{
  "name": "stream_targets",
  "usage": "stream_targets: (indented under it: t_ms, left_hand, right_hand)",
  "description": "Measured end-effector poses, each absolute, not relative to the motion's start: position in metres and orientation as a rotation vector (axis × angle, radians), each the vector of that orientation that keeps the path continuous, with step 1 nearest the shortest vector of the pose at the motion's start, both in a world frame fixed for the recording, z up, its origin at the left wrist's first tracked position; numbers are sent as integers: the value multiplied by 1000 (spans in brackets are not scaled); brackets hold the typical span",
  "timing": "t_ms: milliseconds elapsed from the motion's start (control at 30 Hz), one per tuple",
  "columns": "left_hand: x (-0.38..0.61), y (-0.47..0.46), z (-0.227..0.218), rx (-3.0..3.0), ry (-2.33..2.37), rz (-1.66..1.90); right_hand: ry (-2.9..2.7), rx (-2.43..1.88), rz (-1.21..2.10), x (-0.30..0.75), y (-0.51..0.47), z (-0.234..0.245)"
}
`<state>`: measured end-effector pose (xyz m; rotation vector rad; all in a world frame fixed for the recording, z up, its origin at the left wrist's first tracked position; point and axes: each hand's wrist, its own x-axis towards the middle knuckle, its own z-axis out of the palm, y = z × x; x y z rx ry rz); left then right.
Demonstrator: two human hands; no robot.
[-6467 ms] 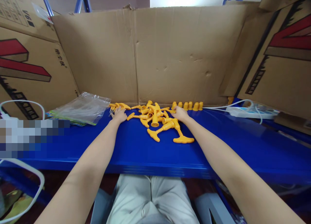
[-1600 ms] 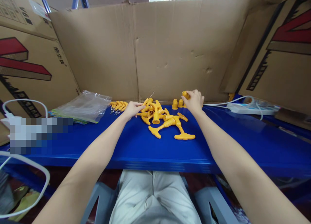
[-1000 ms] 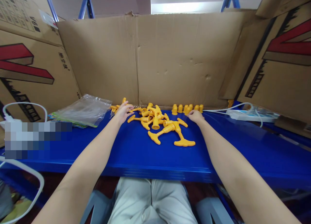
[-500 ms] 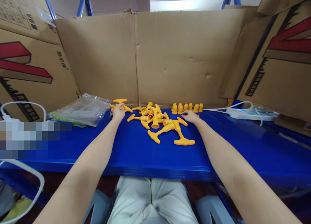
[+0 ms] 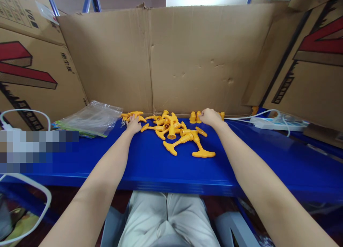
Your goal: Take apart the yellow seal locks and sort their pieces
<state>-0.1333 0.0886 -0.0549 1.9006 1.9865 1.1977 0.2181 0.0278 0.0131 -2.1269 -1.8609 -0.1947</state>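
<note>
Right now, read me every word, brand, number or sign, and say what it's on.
"V6", sideways: upper left carton.
Fine print there: too small.
Chinese characters, lower left carton: too blurred.
Black-band print there and on the right carton: too blurred.
Red shapes, same two: cut off.
Yellow parts: nothing readable.

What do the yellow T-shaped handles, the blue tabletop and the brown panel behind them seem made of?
Yellow T-shaped handles: probably molded plastic, satin, evenly colored. Blue tabletop: possibly painted metal, smooth with a faint sheen. Brown panel: cardboard, matte, creased and dented.
</note>
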Motion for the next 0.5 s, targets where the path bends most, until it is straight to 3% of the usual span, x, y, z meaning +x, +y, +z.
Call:
stream_targets:
  t_ms: [100, 267, 500]
  left_hand:
    - [-131, 90, -57, 1992, 2108, 1032]
    - [-133, 91, -58, 1971, 2103, 1098]
    - [-139, 85, -57, 1999, 2088, 1140]
  right_hand:
    - [-2096, -2115, 39, 209, 17, 30]
    - [-2358, -2170, 472, 194, 9, 28]
    - [-2483, -2061, 582, 192, 19, 9]
